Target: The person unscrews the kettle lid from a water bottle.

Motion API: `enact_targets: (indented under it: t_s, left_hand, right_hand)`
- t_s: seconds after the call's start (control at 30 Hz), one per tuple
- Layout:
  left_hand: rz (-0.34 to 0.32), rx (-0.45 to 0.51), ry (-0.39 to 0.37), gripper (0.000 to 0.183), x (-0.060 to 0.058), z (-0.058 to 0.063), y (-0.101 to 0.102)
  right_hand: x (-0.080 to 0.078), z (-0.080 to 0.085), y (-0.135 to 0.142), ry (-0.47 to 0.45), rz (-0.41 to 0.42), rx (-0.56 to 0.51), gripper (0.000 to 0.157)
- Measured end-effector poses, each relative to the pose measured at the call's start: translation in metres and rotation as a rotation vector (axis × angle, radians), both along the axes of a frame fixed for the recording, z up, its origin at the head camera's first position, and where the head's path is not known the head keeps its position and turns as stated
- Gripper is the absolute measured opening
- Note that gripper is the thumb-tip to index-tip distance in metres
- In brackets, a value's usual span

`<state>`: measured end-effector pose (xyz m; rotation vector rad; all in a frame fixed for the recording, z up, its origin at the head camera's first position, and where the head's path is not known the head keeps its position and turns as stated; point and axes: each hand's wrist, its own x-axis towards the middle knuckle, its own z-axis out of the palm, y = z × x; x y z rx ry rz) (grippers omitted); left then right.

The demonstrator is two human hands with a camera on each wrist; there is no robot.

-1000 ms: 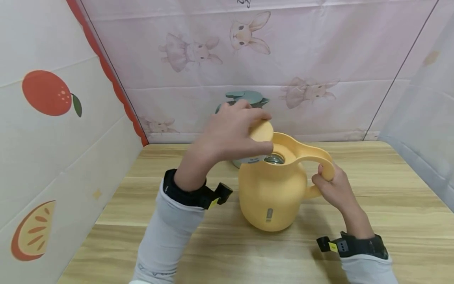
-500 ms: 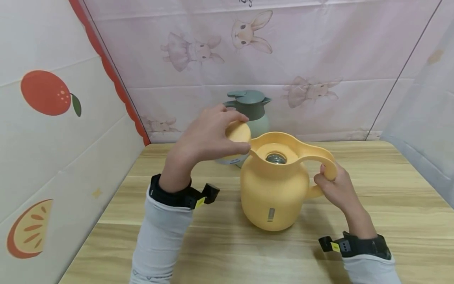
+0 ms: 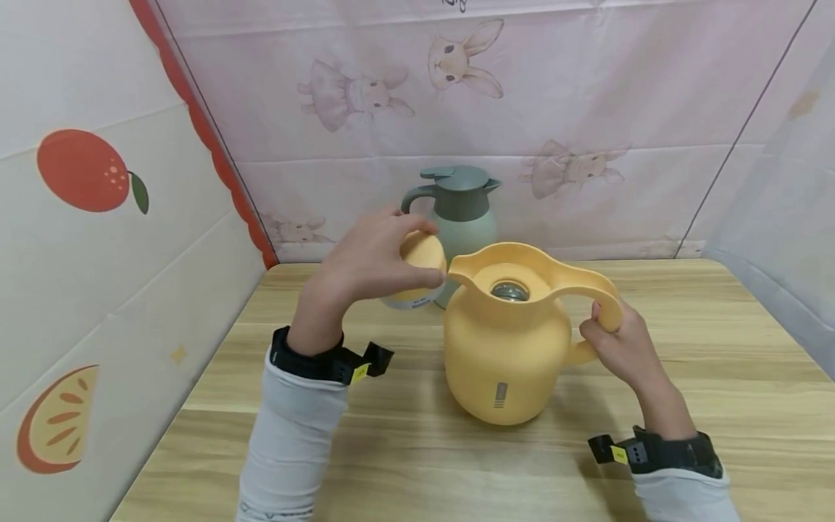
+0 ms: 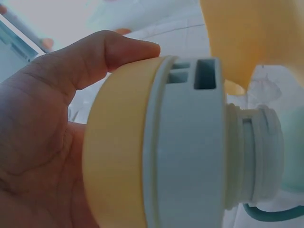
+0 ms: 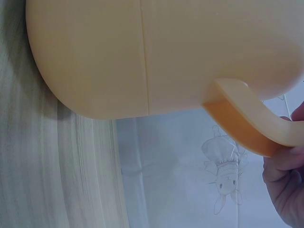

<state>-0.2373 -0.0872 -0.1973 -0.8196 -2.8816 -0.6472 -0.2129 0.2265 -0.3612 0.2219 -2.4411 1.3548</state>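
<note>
A yellow thermos jug (image 3: 505, 355) stands upright on the wooden table, its round mouth (image 3: 509, 291) uncovered. My right hand (image 3: 622, 344) grips the jug's handle (image 3: 596, 293) on the right side; the right wrist view shows the lower end of that handle (image 5: 251, 118) with fingers round it. Left of the jug's spout, my left hand (image 3: 375, 257) holds the jug's lid (image 3: 424, 254) between thumb and fingers, above the table. In the left wrist view the lid (image 4: 118, 142) has a yellow top, a white body and a narrower threaded plug (image 4: 254, 156).
Behind the lid and the yellow jug stands a green thermos jug (image 3: 466, 217) with a dark green top, partly hidden. A pink cloth with rabbit prints (image 3: 365, 87) hangs along the table's (image 3: 391, 449) back edge. White printed panels (image 3: 98, 275) border the left side.
My left hand has carried the lid leftward from over the jug's mouth, and the mouth and the green jug behind now show more. My right hand keeps its grip on the handle.
</note>
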Motion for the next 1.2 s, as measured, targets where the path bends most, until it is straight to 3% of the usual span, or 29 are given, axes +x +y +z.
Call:
enact_targets:
  t_s: [0.5,0.87,1.2]
  left_hand:
    - [0.034,-0.046,-0.073,0.049,-0.017,-0.025,-0.006]
    - [0.038,-0.056,-0.170,0.051,-0.028,-0.044,-0.015]
    - [0.045,-0.071,-0.184,0.058,-0.035,-0.064,-0.020]
  right_hand:
    - [0.000,-0.001,0.000,-0.021,0.000,-0.015,0.009]
    - [0.000,0.001,-0.001,-0.015,0.007,-0.008,0.009]
    - [0.000,0.000,0.000,-0.004,0.002,-0.008,0.009]
